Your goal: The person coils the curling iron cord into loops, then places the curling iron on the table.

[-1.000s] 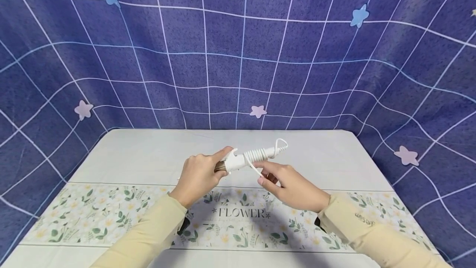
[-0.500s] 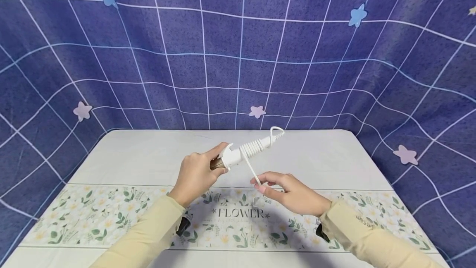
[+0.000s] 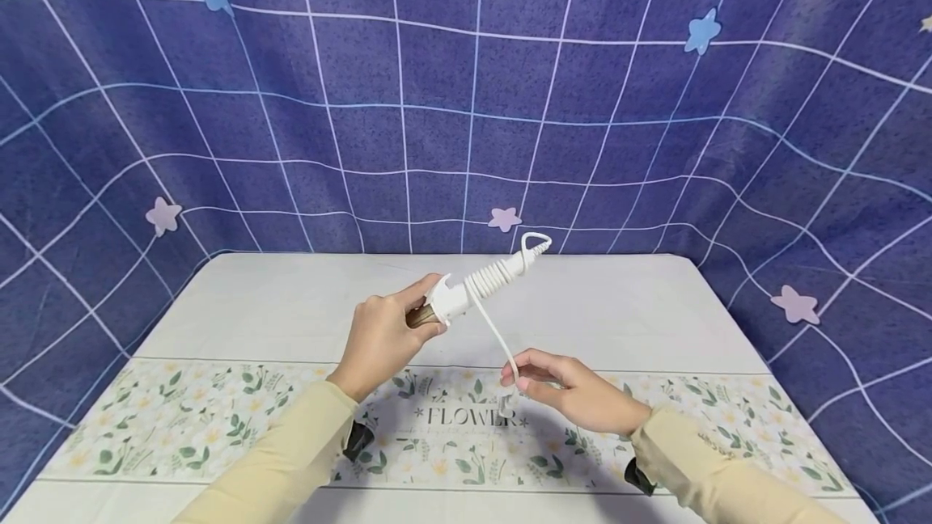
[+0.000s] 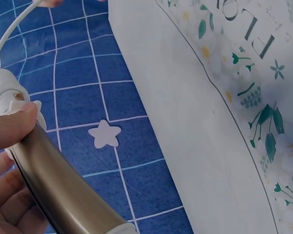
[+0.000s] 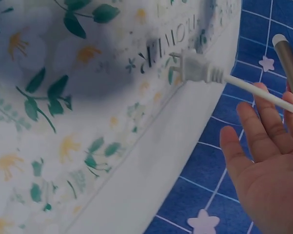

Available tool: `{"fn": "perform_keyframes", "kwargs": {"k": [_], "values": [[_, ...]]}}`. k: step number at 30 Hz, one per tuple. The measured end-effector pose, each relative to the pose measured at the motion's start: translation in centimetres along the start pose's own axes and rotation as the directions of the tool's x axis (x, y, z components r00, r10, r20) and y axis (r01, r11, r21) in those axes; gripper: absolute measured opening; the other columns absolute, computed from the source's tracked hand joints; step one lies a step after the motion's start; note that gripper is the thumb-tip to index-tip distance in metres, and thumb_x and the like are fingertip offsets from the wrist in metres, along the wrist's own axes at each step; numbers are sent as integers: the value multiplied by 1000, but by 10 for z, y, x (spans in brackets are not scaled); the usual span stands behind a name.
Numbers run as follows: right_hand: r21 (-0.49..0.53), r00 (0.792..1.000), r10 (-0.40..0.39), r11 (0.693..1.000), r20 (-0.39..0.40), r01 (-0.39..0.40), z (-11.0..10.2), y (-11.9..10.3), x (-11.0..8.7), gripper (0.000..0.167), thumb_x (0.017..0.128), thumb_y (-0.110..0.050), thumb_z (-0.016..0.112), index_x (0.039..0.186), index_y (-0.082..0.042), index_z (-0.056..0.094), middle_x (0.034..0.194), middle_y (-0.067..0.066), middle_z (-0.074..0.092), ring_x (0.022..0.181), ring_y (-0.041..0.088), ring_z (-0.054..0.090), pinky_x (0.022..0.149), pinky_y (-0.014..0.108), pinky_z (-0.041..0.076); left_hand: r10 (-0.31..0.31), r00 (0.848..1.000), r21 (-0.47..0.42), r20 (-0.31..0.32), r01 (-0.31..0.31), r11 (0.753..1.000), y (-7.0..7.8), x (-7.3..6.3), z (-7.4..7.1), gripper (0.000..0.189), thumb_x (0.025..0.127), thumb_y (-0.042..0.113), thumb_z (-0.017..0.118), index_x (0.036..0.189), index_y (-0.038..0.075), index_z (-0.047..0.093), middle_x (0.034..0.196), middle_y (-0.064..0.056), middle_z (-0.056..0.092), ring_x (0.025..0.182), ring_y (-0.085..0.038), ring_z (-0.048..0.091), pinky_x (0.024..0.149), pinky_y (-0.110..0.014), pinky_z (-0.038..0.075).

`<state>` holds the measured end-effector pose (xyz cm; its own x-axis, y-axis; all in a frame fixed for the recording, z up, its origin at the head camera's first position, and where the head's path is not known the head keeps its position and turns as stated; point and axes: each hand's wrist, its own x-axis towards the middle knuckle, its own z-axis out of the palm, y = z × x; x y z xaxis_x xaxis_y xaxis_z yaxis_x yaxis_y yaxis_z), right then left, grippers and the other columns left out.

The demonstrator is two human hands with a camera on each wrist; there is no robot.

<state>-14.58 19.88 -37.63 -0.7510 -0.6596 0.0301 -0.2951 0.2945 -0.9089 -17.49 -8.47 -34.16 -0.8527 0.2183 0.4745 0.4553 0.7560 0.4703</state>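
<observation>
A curling iron [image 3: 455,300] with a white handle and bronze barrel [image 4: 70,178] is held above the table, its handle tilted up to the right. My left hand [image 3: 382,338] grips it at the barrel, beside the white clip lever, with the thumb [image 4: 17,126] on the lever's end. White cord [image 3: 493,331] lies in several coils round the handle, and one length runs down from them to my right hand [image 3: 575,393]. The right thumb and fingers pinch that length near its plug [image 5: 195,68]. The two-pronged plug hangs below the fingers, over the printed lettering.
Underneath is a white table [image 3: 291,297] with a floral band [image 3: 218,419] printed "FLOWER". A blue-purple curtain [image 3: 437,136] with grid lines and stars hangs behind it and at both sides.
The right hand has moved down and slightly right, drawing the cord away from the handle into a longer free length. The iron's handle end has tilted upward and shifted left.
</observation>
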Motion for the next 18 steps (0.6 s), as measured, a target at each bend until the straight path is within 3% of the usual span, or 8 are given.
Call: {"fn": "perform_keyframes", "kwargs": {"k": [9, 15, 18], "values": [[-66, 995, -1, 998, -99, -5, 2, 12, 0, 28, 109, -20, 47, 117, -7, 70, 105, -1, 71, 108, 21, 65, 98, 39, 51, -41, 999, -97, 20, 43, 994, 3, 1, -2, 70, 76, 18, 90, 141, 19, 63, 101, -10, 77, 76, -16, 69, 68, -39, 51], [-138, 990, 9, 990, -142, -29, -7, 23, 4, 25, 107, -21, 53, 115, -6, 72, 101, 10, 73, 98, 23, 67, 87, 43, 55, -22, 998, -141, 59, 30, 990, 6, -1, -1, 70, 76, 18, 90, 140, 17, 64, 103, -9, 77, 82, -17, 73, 71, -39, 55], [-194, 988, 31, 979, -153, -61, -12, 28, 7, 26, 106, -25, 55, 114, -9, 73, 105, 10, 73, 100, 22, 68, 88, 46, 55, 9, 997, -151, 77, 3, 988, 8, -2, 0, 68, 76, 17, 90, 140, 17, 64, 104, -9, 77, 83, -16, 74, 72, -38, 56]]}}
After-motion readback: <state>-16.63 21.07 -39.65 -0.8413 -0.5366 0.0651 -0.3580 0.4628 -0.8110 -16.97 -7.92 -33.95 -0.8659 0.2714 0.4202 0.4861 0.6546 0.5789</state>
